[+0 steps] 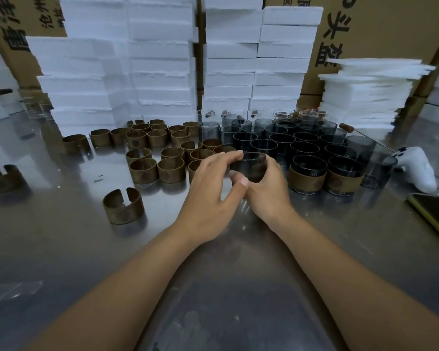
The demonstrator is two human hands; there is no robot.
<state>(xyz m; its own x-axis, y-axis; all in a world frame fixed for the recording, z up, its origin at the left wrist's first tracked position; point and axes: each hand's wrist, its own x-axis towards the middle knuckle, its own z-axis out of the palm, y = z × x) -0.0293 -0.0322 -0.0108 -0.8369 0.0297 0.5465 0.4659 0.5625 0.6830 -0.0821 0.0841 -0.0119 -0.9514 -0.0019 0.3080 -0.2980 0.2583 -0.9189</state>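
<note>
Smoked glass tumbler sat mid-surface, in front of the bare tumblers. Right hand was wrapped round its far side. Left hand pinched it, fingertip on the rim and thumb low on the wall, probably steadying it to take a sleeve. Brown split sleeves lay to the left: matte, leather-like C-bands with a stamped mark, within reach of that hand. Two sleeved tumblers were parked right, apart from the unfinished stock. The steel surface was glossy and smooth. White foam boxes were stacked behind, likely packaging.
</note>
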